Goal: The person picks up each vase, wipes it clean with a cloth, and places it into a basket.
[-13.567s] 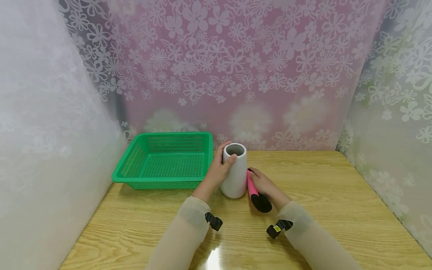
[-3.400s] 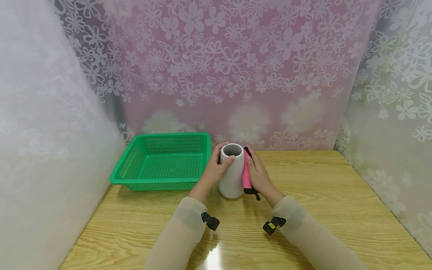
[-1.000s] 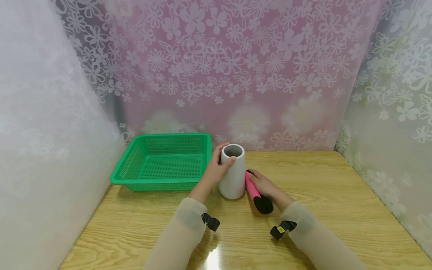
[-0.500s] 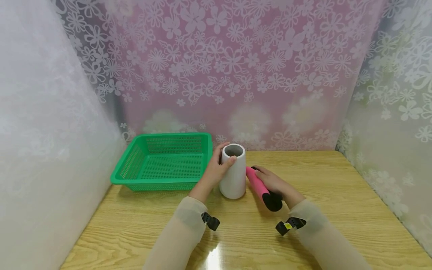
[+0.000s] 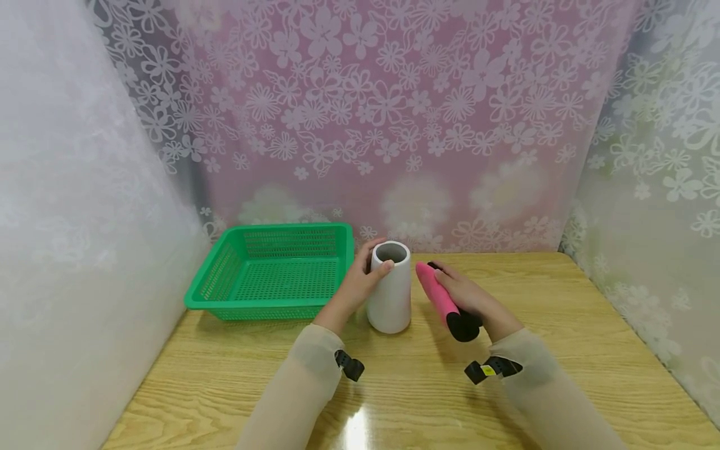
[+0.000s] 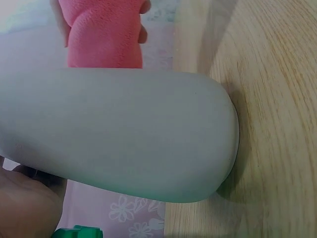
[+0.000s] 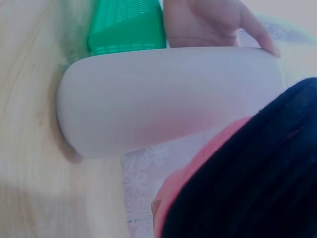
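A tall white vase (image 5: pixel 389 294) stands upright on the table, its round mouth facing up. My left hand (image 5: pixel 359 282) grips its upper left side, with the thumb near the rim on the front and the fingers behind. To the right of the vase, my right hand (image 5: pixel 465 294) holds a folded pink-and-black cloth (image 5: pixel 435 290). Pink fuzzy fabric faces the vase, and a black end hangs toward me. In the head view a small gap separates cloth and vase. The right wrist view shows the cloth's dark part (image 7: pixel 257 178) up close, hiding most of that hand.
A green plastic basket (image 5: pixel 270 307) with perforated walls sits left of the vase, close to my left hand. The wooden table (image 5: pixel 562 350) is bounded by a flowered pink curtain (image 5: pixel 382 125) behind and pale sheets at both sides.
My right hand has drawn the cloth up and to the right, away from the vase's side, where it lay close a second ago. My left hand stays on the vase.
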Tool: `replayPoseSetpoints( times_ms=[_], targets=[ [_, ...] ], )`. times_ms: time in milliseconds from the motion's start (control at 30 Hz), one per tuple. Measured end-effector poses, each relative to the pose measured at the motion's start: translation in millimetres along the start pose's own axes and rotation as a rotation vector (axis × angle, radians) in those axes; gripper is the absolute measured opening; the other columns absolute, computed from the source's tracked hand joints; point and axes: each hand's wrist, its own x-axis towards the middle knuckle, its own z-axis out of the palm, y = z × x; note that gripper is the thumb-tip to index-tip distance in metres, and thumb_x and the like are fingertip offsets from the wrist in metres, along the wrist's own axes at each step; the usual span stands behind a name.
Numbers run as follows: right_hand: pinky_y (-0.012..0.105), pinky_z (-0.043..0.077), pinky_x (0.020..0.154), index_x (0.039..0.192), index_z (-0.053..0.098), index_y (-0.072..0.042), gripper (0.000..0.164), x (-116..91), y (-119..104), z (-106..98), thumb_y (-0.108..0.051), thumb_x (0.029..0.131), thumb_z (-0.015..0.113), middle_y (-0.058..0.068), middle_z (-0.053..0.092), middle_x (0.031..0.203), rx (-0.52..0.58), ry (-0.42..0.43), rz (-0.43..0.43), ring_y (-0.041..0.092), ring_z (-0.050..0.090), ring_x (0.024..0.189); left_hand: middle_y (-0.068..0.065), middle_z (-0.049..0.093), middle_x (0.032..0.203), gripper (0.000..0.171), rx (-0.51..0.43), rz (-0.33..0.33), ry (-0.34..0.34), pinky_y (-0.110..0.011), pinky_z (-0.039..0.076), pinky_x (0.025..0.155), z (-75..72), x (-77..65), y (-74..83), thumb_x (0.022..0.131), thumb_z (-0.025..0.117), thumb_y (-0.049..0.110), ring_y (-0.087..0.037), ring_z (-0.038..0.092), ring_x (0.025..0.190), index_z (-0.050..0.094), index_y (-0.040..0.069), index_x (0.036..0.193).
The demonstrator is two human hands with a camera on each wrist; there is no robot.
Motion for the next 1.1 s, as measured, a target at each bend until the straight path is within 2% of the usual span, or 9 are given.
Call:
replayPoseSetpoints(
  times_ms=[167, 267, 367, 500, 567, 700, 800, 967, 1100],
  targets=[
    [0.061, 0.031, 0.106, 0.162, 0.011, -0.011, 0.063, -3.5, -7.3, -3.5, -0.041, 0.110, 0.030, 0.027, 0.021, 0.159, -0.009, 0.024, -0.014, 0.044, 0.037, 0.129, -0.021, 0.048, 0.144, 0.059, -0.019, -0.003, -0.045, -0.045, 0.045, 0.102, -0.5, 1.6, 2.5, 0.104, 0.055, 0.019, -0.030, 0.052, 0.124, 0.028, 0.013, 0.156],
    [0.063, 0.031, 0.106, 0.162, 0.010, -0.011, 0.063, -6.4, -12.4, -4.7, -0.040, 0.110, 0.030, 0.029, 0.022, 0.158, -0.020, 0.042, -0.027, 0.045, 0.039, 0.127, -0.020, 0.047, 0.144, 0.058, -0.025, 0.001, -0.062, -0.045, 0.044, 0.103, -1.3, 2.4, 2.7, 0.104, 0.053, 0.016, -0.030, 0.051, 0.125, 0.028, 0.011, 0.156],
    [0.065, 0.029, 0.108, 0.162, 0.009, -0.012, 0.063, -9.2, -16.6, -5.9, -0.040, 0.110, 0.030, 0.028, 0.020, 0.159, -0.025, 0.051, -0.043, 0.046, 0.037, 0.130, -0.019, 0.049, 0.143, 0.057, -0.026, 0.012, -0.062, -0.045, 0.044, 0.103, -2.9, 2.7, 0.9, 0.103, 0.055, 0.021, -0.030, 0.052, 0.125, 0.031, 0.011, 0.155],
    [0.065, 0.029, 0.107, 0.162, 0.009, -0.014, 0.063, -11.6, -19.3, -7.8, -0.041, 0.110, 0.031, 0.028, 0.021, 0.159, -0.020, 0.060, -0.056, 0.046, 0.036, 0.132, -0.016, 0.051, 0.142, 0.065, -0.012, 0.025, -0.049, -0.048, 0.044, 0.106, -4.9, 1.3, -1.5, 0.100, 0.061, 0.040, -0.029, 0.051, 0.127, 0.035, 0.014, 0.154],
    [0.061, 0.035, 0.102, 0.163, 0.009, -0.016, 0.063, -13.3, -20.5, -9.0, -0.042, 0.110, 0.031, 0.027, 0.023, 0.158, -0.016, 0.067, -0.054, 0.045, 0.040, 0.126, -0.016, 0.049, 0.145, 0.069, -0.002, 0.023, -0.041, -0.050, 0.042, 0.108, -5.3, 0.2, -1.1, 0.099, 0.062, 0.043, -0.029, 0.049, 0.131, 0.034, 0.017, 0.156],
    [0.055, 0.038, 0.096, 0.163, 0.009, -0.017, 0.063, -16.3, -22.8, -10.1, -0.043, 0.109, 0.031, 0.027, 0.026, 0.155, -0.008, 0.081, -0.057, 0.042, 0.044, 0.119, -0.009, 0.048, 0.148, 0.071, 0.070, 0.006, 0.039, -0.048, 0.035, 0.115, -1.6, -3.6, 4.8, 0.096, 0.066, 0.043, -0.025, 0.044, 0.138, 0.033, 0.025, 0.155],
    [0.053, 0.039, 0.094, 0.163, 0.009, -0.018, 0.063, -17.6, -24.5, -10.5, -0.044, 0.109, 0.031, 0.027, 0.027, 0.154, -0.001, 0.092, -0.066, 0.041, 0.045, 0.116, -0.003, 0.050, 0.145, 0.075, 0.218, 0.004, 0.141, -0.049, 0.034, 0.115, 6.0, -8.5, 13.2, 0.090, 0.071, 0.050, -0.021, 0.045, 0.137, 0.037, 0.027, 0.153],
    [0.050, 0.040, 0.092, 0.163, 0.009, -0.019, 0.063, -17.7, -27.0, -11.3, -0.044, 0.109, 0.030, 0.028, 0.029, 0.153, 0.004, 0.116, -0.066, 0.039, 0.048, 0.111, -0.002, 0.056, 0.135, 0.079, 0.483, 0.013, 0.296, -0.050, 0.046, 0.102, 20.3, -15.9, 24.1, 0.084, 0.075, 0.057, -0.020, 0.053, 0.124, 0.046, 0.020, 0.147],
    [0.044, 0.043, 0.087, 0.163, 0.009, -0.020, 0.062, -18.1, -28.7, -11.2, -0.044, 0.109, 0.030, 0.028, 0.031, 0.151, 0.008, 0.122, -0.059, 0.037, 0.050, 0.106, -0.004, 0.057, 0.126, 0.076, 0.535, 0.026, 0.354, -0.045, 0.052, 0.092, 26.8, -18.3, 25.6, 0.084, 0.076, 0.054, -0.021, 0.055, 0.116, 0.048, 0.014, 0.143]
  ],
)
